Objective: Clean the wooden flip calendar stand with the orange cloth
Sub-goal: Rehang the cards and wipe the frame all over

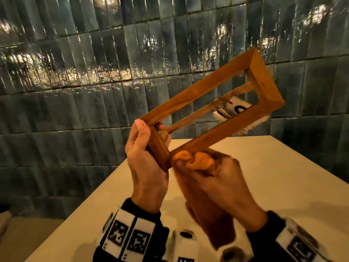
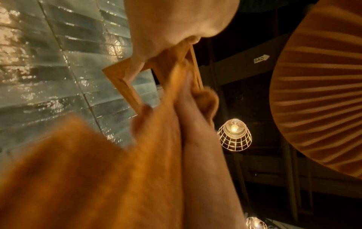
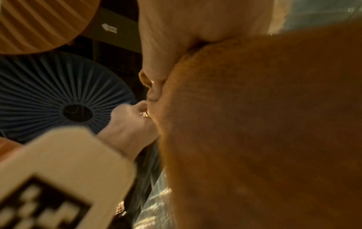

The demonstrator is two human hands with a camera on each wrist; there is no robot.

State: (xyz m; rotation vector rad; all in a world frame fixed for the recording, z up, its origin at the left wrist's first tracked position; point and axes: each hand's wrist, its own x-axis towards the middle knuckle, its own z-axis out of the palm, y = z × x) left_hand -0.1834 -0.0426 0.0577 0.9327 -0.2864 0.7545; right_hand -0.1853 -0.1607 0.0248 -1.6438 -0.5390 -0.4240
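Observation:
The wooden flip calendar stand point(image 1: 205, 91) is a rectangular frame held tilted in the air above the table, its white number cards point(image 1: 236, 108) hanging near the far end. My left hand point(image 1: 147, 157) grips the frame's near short end, thumb on the outside, fingers through the opening. My right hand point(image 1: 215, 178) grips the bunched orange cloth point(image 1: 194, 161) and presses it against the frame's lower long bar near the left hand. The cloth's tail hangs below my right wrist. In the left wrist view the frame point(image 2: 125, 83) and cloth point(image 2: 98, 178) are blurred; the cloth point(image 3: 264, 131) fills the right wrist view.
A pale table point(image 1: 273, 176) lies below both hands, its far corner at the right. A dark glossy tiled wall point(image 1: 94, 72) stands behind. Wire pendant lamp point(image 2: 234, 134) and pleated round shades point(image 2: 323, 93) hang overhead.

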